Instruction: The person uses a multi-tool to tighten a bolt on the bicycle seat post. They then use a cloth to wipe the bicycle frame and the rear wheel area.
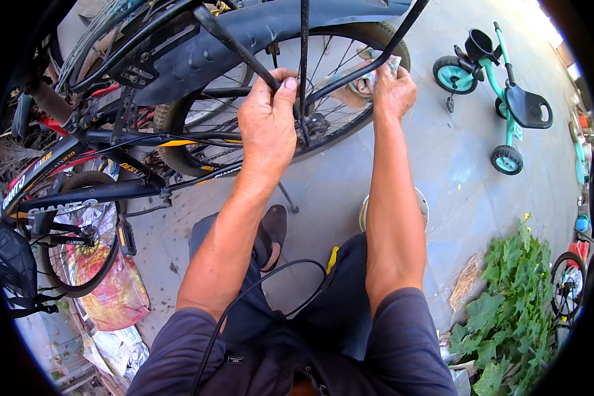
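Observation:
A black bicycle (89, 191) with yellow marks stands before me, its rear wheel (397, 49) under a dark mudguard (211, 53). My left hand (267, 129) is closed round the lower part of a black rear rack strut (228, 36), thumb on top. In my right hand (395, 92) is a crumpled, pale patterned rag (365, 82), bunched in the fingers beside another black rack tube (350, 78). Whether the rag touches that tube or the spokes I cannot tell. The wheel hub (318, 123) shows between my two hands.
A turquoise child's tricycle (501, 86) stands at the right on grey paving. Leafy green plants (508, 303) grow at the lower right. A pale round container (421, 208) is partly hidden behind my right forearm. A black cable (244, 290) crosses my lap.

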Tool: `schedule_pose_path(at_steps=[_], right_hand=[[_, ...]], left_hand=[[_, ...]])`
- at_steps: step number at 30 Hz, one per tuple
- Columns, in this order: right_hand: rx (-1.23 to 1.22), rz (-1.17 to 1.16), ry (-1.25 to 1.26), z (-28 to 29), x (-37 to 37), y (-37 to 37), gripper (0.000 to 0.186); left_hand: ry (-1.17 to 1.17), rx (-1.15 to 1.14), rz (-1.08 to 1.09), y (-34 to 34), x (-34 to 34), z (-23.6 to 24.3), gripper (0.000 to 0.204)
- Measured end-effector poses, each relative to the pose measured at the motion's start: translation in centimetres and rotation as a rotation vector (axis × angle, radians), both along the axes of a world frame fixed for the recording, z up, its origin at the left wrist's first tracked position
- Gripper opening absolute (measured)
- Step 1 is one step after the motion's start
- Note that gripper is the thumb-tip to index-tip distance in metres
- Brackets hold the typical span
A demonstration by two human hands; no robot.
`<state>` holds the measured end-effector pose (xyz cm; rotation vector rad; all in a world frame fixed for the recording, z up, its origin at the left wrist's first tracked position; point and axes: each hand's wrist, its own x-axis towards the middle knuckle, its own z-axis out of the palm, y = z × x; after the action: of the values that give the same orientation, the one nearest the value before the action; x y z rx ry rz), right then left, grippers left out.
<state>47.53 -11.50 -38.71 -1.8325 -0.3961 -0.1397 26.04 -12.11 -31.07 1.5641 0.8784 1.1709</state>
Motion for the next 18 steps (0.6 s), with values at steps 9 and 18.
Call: schedule_pose_path(at_steps=[9,18], right_hand=[[-0.094,0.037,0.151,0.8,-1.2,1.5,0.054],[-0.151,-0.075,0.094,-0.7,-0.5,2.7,0.040]], left_hand=[[0.005,0.083,0.020,0.4,-0.2,-0.4,0.016],[-0.038,0.119,-0.003,0.4,0.0,-0.6,0.015]])
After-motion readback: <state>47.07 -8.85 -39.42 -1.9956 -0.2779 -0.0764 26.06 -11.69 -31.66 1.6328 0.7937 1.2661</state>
